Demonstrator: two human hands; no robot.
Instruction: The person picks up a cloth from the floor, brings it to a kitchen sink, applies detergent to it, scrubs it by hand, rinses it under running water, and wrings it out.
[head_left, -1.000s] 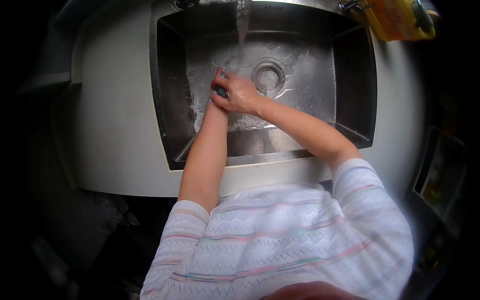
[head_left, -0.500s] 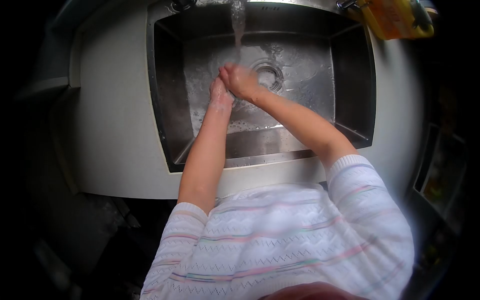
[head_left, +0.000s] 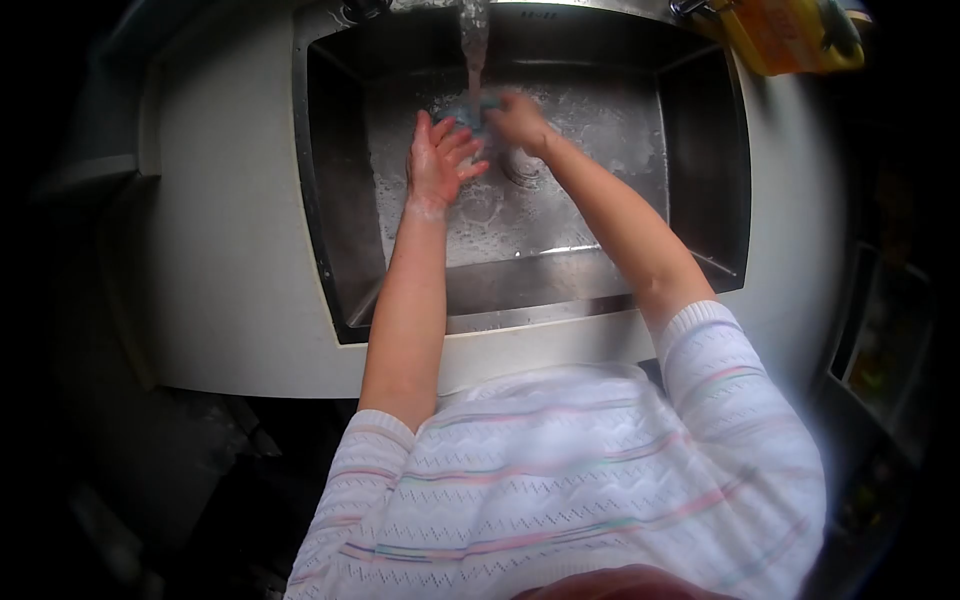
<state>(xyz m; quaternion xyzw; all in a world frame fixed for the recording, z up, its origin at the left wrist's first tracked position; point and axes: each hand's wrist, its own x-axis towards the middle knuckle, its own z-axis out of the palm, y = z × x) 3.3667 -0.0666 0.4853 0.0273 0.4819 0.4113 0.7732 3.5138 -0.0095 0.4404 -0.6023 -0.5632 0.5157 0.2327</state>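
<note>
Water [head_left: 474, 50] runs down into a steel sink [head_left: 690, 150]. My left hand [head_left: 442, 160] is over the left part of the basin, palm up with its fingers spread, and nothing lies on the palm. To its right, my right hand [head_left: 518, 122] is blurred by motion, with its fingers bent close to the stream. A bluish thing [head_left: 488, 103], perhaps a cloth, is at the fingertips of my right hand, under the water; its shape is smeared. The drain [head_left: 523, 172] shows below my right hand.
A pale countertop [head_left: 230, 250] surrounds the sink. Yellow and orange packaging [head_left: 785, 38] stands at the back right corner, beside a dark fitting [head_left: 690, 8]. Another dark fitting [head_left: 362, 8] is at the back left.
My hands were together and have moved apart. The left has turned palm up with fingers spread; the right has moved up and right. The bluish thing now shows under the water.
</note>
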